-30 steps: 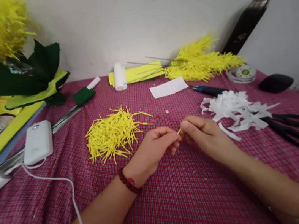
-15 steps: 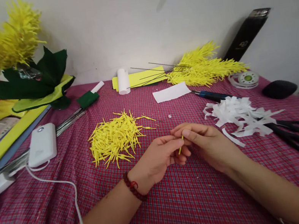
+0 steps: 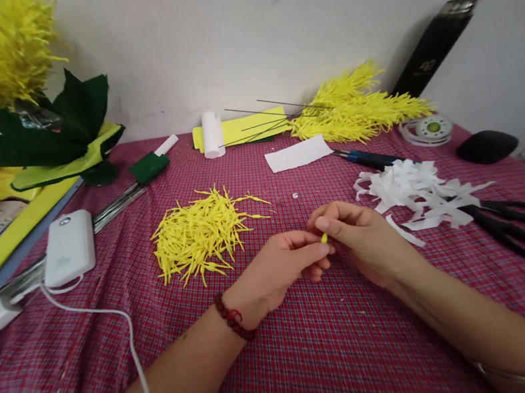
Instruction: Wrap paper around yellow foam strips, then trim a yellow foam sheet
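Note:
Between the fingertips of both hands is a small yellow twisted paper strip [image 3: 324, 238], mostly hidden by the fingers. My left hand [image 3: 289, 261] pinches it between thumb and forefinger, its wrist wearing a dark red bead bracelet [image 3: 233, 318]. Meeting it from the other side, my right hand [image 3: 358, 237] is closed in a pinch on the same strip. To the left of my hands lies a heap of similar yellow twisted strips [image 3: 198, 235], thin and pointed at the ends. A tiny white scrap [image 3: 295, 195] rests just beyond my fingers.
White paper strips [image 3: 411, 190] partly cover black-handled scissors [image 3: 523, 232] on the right. Behind them are pliers [image 3: 372, 158], yellow fringed stems [image 3: 359, 111] and a tape roll [image 3: 433, 127]. A white power bank [image 3: 68, 247] with a cable lies left, below large green leaves [image 3: 64, 136].
The yellow strip now shows only as a short tip between my fingers, where a longer piece stuck out before. The view has shifted slightly, and my right hand has turned a little.

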{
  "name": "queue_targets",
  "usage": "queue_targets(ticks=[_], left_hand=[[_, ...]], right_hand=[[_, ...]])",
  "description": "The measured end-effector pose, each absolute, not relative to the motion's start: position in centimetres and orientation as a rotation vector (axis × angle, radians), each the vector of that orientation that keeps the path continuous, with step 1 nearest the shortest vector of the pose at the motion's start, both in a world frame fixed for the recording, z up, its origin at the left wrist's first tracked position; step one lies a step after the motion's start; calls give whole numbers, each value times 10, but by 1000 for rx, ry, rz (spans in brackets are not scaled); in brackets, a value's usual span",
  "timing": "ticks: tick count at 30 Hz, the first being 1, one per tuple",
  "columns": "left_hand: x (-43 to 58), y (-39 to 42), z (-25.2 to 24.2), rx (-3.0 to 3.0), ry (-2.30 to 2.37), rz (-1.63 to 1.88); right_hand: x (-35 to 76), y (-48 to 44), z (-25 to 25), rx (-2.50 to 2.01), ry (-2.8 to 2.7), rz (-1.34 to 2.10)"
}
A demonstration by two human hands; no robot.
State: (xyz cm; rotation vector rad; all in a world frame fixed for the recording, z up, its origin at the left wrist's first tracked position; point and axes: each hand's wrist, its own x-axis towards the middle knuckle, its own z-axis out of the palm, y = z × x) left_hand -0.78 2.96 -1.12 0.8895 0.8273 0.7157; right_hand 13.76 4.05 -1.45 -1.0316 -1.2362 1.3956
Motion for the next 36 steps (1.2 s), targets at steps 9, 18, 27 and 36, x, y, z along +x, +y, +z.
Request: queue_targets(ticks=[9, 18, 27, 36], left_hand=[[-11, 30, -18, 765, 707, 753], [-5, 27, -12, 1089, 861, 709], [-5, 28, -14, 1092, 837, 763], [-10, 28, -13, 1290, 1000, 801]], right_hand=[[140, 37, -18, -961, -1273, 1568], [139, 40, -13, -997, -1165, 1483], [138, 37, -17, -999, -1279, 1549], [146, 42, -14, -1061, -1565, 1268]])
